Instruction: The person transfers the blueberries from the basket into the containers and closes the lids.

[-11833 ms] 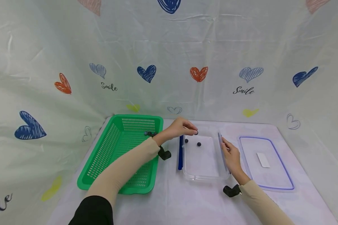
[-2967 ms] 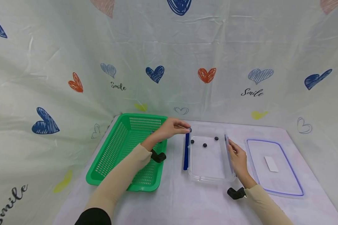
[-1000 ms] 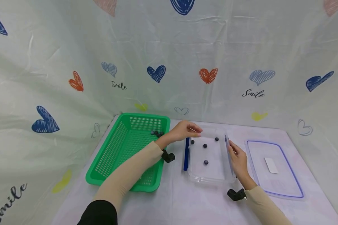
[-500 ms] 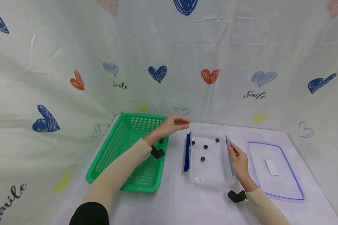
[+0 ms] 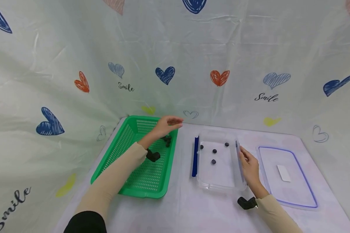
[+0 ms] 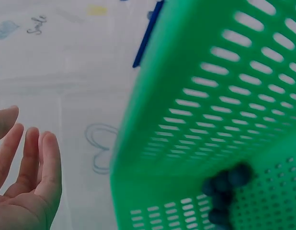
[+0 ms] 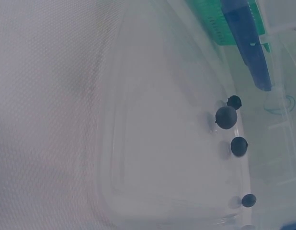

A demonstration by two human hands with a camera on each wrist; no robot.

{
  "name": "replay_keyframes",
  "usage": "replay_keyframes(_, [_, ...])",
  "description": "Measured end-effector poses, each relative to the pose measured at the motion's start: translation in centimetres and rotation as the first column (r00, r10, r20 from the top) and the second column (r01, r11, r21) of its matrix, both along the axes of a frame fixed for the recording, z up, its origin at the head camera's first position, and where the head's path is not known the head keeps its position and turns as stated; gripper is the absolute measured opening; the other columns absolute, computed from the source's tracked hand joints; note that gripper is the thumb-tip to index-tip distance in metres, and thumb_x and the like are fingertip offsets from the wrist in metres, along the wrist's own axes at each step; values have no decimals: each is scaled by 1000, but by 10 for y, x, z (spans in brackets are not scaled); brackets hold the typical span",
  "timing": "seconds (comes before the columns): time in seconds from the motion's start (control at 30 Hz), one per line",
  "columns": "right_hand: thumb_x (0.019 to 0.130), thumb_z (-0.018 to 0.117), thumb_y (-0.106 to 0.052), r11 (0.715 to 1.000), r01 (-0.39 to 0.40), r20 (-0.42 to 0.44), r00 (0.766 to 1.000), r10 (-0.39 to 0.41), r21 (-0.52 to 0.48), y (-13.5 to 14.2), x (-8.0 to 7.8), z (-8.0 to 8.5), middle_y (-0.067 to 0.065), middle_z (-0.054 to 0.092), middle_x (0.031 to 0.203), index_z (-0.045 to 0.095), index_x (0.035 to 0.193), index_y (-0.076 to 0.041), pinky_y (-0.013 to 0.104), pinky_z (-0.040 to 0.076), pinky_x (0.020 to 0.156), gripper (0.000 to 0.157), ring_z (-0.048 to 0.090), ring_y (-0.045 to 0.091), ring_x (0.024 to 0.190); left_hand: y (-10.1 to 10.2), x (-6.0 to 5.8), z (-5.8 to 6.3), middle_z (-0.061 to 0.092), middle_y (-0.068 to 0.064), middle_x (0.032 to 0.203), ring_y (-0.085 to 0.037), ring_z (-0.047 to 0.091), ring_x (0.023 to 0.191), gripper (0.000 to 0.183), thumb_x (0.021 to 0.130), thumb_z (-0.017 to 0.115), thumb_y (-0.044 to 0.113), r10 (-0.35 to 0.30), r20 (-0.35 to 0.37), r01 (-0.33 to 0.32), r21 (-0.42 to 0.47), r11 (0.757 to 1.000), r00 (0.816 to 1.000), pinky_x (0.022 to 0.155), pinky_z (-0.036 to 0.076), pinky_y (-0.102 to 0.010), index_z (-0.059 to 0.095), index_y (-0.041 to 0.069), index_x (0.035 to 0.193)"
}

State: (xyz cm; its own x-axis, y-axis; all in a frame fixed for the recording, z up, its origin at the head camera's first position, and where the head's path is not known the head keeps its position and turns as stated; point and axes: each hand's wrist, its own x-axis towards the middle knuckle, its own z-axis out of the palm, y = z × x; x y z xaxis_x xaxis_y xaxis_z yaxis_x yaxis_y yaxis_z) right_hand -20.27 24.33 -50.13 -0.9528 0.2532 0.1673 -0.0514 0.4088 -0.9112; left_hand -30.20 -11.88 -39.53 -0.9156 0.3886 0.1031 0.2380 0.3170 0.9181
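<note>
My left hand (image 5: 167, 125) is over the back right rim of the green basket (image 5: 162, 181), its fingers loosely extended with nothing between them. Below it, a cluster of blueberries (image 6: 224, 184) lies in the basket's corner, partly covered by the wrist in the head view. A clear plastic box (image 5: 218, 187) with blue side latches stands right of the basket. Three blueberries and one more, such as this blueberry (image 5: 214, 161), lie spread on its floor; the right wrist view shows another blueberry (image 7: 226, 117) up close. My right hand (image 5: 250, 164) holds the box's right side at the latch.
To the right of the box lies a clear lid (image 5: 290, 203) with a blue seal and a white label (image 5: 284, 173). The opened left latch (image 5: 195, 157) sticks out between box and basket. A printed curtain (image 5: 192, 45) hangs behind the table.
A blueberry from my left hand was let go in the box and rolled a little toward the back. The left hand then moved left to the basket. The right hand stayed at the box.
</note>
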Motion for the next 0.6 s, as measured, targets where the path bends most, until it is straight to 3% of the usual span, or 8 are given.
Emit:
replay_keyframes(0.33, [106,53,-18,1000,3,-3,1000,-3,6,0,0,-1,23,54,140,52,142,3,2,41,74,42,48,-12,91,-35,-10,-25,61,-19,132,-33,58,121,42,96,69,16,107,17,-108,31,994,994,100,49,-43,61,-5,131])
replay_keyframes(0.6, [105,53,-14,1000,11,-14,1000,-11,6,0,-1,-3,24,55,138,53,141,4,2,40,74,40,48,-12,90,-62,-16,-44,60,-20,134,-34,57,124,42,94,72,13,221,80,-223,13,975,972,99,50,-43,61,-2,132])
